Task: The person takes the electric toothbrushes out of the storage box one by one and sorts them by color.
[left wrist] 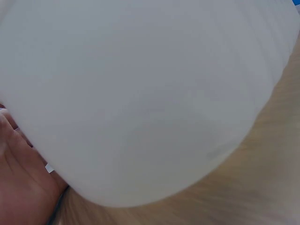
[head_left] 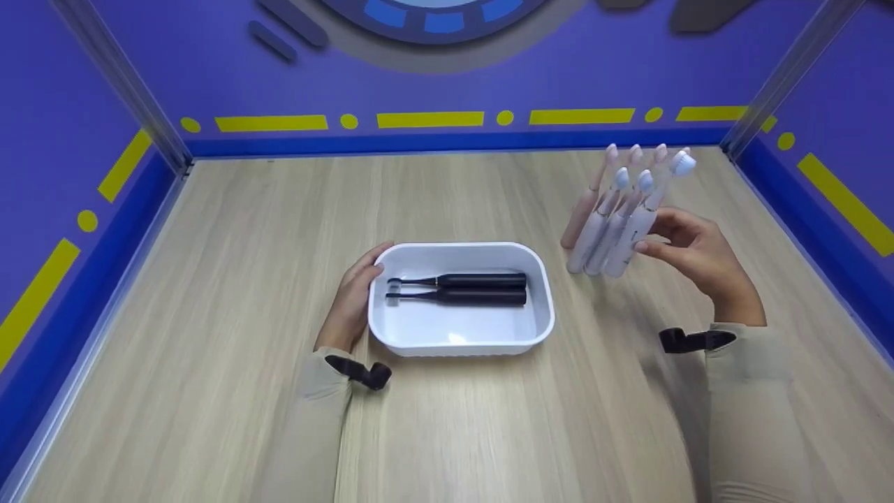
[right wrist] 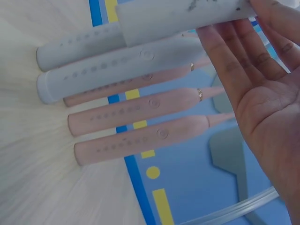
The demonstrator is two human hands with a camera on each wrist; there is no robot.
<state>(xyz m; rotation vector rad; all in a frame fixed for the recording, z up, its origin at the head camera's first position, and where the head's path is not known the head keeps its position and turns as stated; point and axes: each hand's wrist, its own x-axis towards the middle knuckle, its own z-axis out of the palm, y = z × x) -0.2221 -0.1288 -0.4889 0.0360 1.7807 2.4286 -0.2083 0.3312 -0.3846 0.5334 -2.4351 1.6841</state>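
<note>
Right hand (head_left: 688,248) pinches a white toothbrush (head_left: 639,227), blue-tipped, right of the white tub (head_left: 541,318); left hand (head_left: 353,293) cups the tub's end.

This looks like a staged recording booth or demonstration cell, not a home or a shop. A pale wood-grain tabletop (head_left: 279,279) is boxed in on three sides by purple wall panels (head_left: 489,77) printed with yellow dashes and dots (head_left: 429,119) above a blue base band (head_left: 447,142), with a cartoon-like round blue and grey graphic (head_left: 433,17) at the top of the back wall. Silver metal corner posts (head_left: 119,77) join the panels. Small black cameras strapped to the person's beige sleeves (head_left: 363,372) add to the studio feel.
</note>
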